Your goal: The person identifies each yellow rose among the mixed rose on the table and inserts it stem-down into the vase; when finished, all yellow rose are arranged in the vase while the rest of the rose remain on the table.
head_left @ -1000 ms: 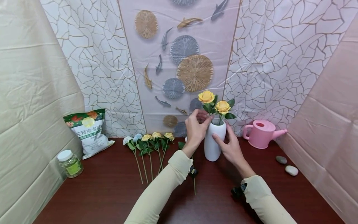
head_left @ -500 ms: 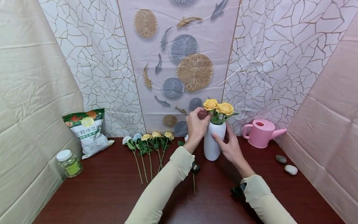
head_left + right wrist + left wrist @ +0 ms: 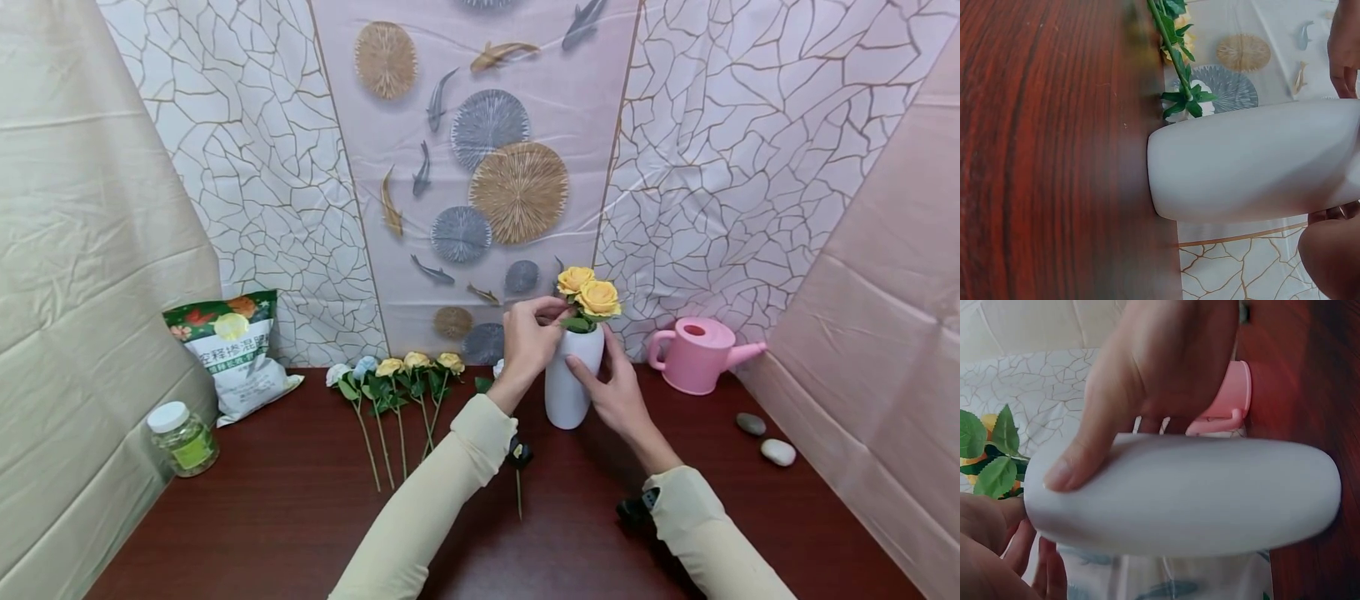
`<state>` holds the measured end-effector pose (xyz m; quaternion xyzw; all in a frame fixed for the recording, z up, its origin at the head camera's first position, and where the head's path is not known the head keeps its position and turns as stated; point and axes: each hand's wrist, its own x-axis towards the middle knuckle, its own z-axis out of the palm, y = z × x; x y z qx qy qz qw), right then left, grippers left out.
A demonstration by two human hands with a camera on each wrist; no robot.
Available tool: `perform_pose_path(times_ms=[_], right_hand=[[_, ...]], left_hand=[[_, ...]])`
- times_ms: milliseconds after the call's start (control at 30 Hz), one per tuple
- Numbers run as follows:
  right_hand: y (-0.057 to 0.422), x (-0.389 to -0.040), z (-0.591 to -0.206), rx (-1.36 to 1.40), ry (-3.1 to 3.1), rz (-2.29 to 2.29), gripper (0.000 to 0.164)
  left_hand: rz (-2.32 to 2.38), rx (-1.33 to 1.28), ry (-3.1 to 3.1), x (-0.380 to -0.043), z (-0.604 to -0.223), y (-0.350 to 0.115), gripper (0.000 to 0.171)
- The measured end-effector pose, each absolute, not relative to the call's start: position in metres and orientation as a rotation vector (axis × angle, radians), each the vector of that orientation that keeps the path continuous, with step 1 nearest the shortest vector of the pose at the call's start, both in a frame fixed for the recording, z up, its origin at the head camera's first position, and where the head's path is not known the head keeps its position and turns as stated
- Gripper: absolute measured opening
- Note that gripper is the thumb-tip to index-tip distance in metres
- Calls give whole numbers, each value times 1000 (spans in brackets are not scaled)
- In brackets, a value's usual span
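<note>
Upright on the dark wood table stands a white vase [image 3: 567,396], with two yellow roses [image 3: 600,297] rising low and close together from its mouth. My right hand [image 3: 619,390] grips the vase from the right, thumb across its front near the top. At the left of the rim, my left hand [image 3: 529,340] pinches a rose low down with curled fingers; the stem between them is hidden. In the left wrist view, green leaves [image 3: 997,477] show beside the rim. The right wrist view shows the lower vase [image 3: 1241,165] and its base on the table.
Several yellow roses [image 3: 417,361], a white one [image 3: 337,375] and a blue one [image 3: 365,367] lie to the left. A stem [image 3: 519,497] lies under my left forearm. Farther out are a fertiliser bag [image 3: 243,367], a jar [image 3: 187,446], a pink watering can [image 3: 697,357] and stones [image 3: 778,452].
Both yellow roses have dropped deeper into the vase, and the left one has shifted right against the other. My left hand stays at the rim; my right keeps its grip on the vase.
</note>
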<state>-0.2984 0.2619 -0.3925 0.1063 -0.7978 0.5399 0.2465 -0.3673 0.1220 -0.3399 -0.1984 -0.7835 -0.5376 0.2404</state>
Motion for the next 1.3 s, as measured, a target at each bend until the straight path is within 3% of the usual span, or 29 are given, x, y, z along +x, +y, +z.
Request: perform_pose_path(times_ms=[467,900,1300], right_hand=[[262,-296,-393,311,-2167,1438,68],[274,-324,-420,327,-2118,1445,69],[270,-312,-407,316,-2142,1464,72]], left_hand=[[-1502,-764,-2037,-362,-347,51,13],[-1379,-464,-2277,-358,-402,-57,14],[-1173,-209,-2564,-357,-433,-97,7]])
